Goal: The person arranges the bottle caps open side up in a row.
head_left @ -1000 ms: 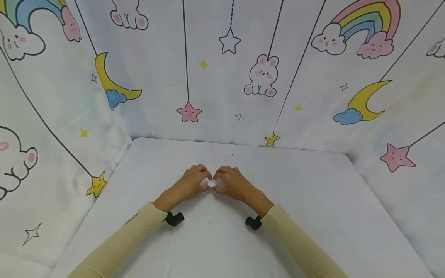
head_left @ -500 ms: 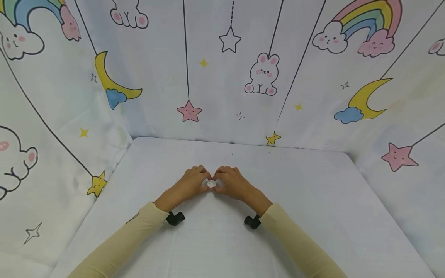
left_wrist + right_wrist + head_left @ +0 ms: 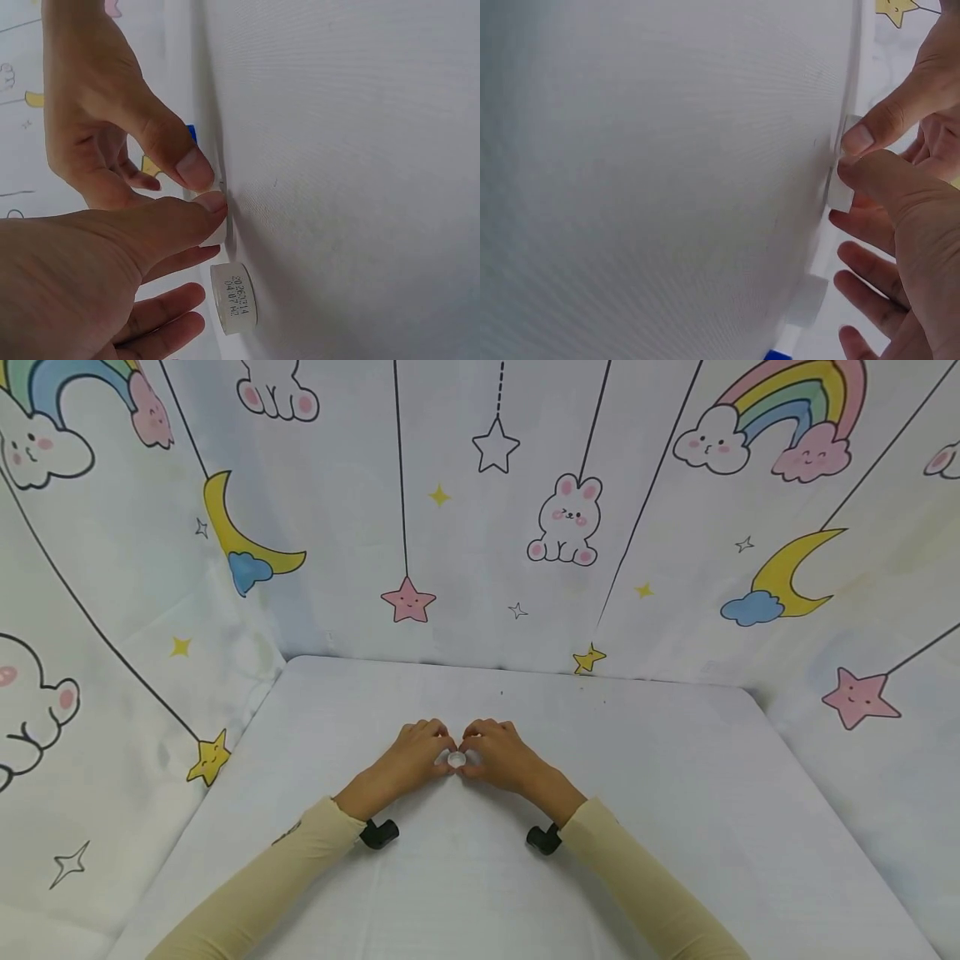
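In the head view, a small round white bottle cap [image 3: 457,760] is between my two hands at the middle of the table. My left hand [image 3: 415,755] pinches it from the left, thumb on the near side and index finger beyond. From the right, my right hand [image 3: 504,757] pinches it likewise, and the thumbs nearly meet. The left wrist view has another white cap [image 3: 235,298] with a printed date, under my left fingers and apart from them. Below my right fingers, the right wrist view shows one more white cap [image 3: 808,300]. The pinched cap is partly hidden by the thumbs.
A white cloth-covered table [image 3: 675,827] spreads around the hands. Something blue [image 3: 778,355], mostly cut off, lies beyond the cap in the right wrist view. A printed cloth backdrop [image 3: 465,543] rises behind the table and along both sides.
The cap between the hands has shifted very slightly toward the person. Both hands keep nearly the same place and the same pinch.
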Demonstrator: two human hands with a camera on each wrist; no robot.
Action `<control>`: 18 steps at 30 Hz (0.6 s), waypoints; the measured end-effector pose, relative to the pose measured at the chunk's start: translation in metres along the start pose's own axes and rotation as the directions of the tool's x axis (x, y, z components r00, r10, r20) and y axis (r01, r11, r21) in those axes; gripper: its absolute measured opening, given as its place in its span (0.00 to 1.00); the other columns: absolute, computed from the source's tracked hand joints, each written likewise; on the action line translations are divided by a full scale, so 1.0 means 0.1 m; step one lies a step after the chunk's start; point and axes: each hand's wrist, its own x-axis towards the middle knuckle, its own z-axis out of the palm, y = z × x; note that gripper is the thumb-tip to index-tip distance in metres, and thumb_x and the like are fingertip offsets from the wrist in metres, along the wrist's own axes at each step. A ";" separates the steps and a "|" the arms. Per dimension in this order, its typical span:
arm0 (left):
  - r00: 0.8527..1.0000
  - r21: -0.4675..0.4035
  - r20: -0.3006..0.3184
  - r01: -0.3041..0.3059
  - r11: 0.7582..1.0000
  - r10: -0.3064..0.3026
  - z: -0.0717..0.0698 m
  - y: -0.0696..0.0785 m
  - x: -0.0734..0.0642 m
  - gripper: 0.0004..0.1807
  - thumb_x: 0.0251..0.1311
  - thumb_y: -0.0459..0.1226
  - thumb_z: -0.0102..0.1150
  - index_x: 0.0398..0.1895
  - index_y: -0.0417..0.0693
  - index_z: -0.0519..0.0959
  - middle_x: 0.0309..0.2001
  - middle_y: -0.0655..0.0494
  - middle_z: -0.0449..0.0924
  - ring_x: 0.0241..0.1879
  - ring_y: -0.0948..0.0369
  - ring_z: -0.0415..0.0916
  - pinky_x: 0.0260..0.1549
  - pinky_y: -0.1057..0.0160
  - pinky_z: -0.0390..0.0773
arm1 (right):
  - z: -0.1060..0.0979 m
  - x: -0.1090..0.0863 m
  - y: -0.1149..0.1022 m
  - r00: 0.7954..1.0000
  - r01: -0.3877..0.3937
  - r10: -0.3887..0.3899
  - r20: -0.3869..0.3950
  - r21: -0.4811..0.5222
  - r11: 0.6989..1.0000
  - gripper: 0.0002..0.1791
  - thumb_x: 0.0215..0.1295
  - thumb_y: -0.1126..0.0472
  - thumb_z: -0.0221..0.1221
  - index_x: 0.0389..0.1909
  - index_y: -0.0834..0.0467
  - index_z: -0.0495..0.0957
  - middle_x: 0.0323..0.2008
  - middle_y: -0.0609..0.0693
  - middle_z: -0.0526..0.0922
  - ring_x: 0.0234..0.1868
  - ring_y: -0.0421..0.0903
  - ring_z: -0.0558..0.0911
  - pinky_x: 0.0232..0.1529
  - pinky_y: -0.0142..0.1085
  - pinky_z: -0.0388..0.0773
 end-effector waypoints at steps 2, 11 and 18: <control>1.000 0.004 0.000 0.000 1.000 0.000 0.00 0.00 0.00 0.13 0.63 0.45 0.76 0.48 0.52 0.88 0.53 0.50 0.80 0.55 0.49 0.77 0.58 0.43 0.73 | 0.00 0.00 0.00 1.000 0.004 -0.004 0.002 -0.009 1.000 0.16 0.70 0.47 0.70 0.51 0.51 0.89 0.57 0.47 0.82 0.64 0.50 0.79 0.64 0.55 0.71; 1.000 0.023 -0.020 -0.008 1.000 0.009 0.02 0.01 -0.01 0.13 0.61 0.44 0.77 0.47 0.52 0.88 0.54 0.49 0.81 0.54 0.48 0.78 0.58 0.42 0.73 | 0.03 -0.01 0.01 1.000 0.021 -0.021 -0.014 -0.034 0.999 0.15 0.70 0.47 0.70 0.50 0.51 0.89 0.56 0.47 0.81 0.62 0.49 0.79 0.63 0.54 0.72; 1.000 -0.011 0.020 0.019 1.000 -0.019 0.00 0.00 0.00 0.16 0.63 0.44 0.76 0.50 0.50 0.87 0.56 0.48 0.80 0.57 0.47 0.77 0.60 0.41 0.71 | 0.03 -0.03 0.01 1.000 0.009 -0.010 -0.013 -0.032 0.999 0.16 0.70 0.46 0.69 0.52 0.50 0.88 0.58 0.48 0.80 0.64 0.49 0.78 0.64 0.53 0.72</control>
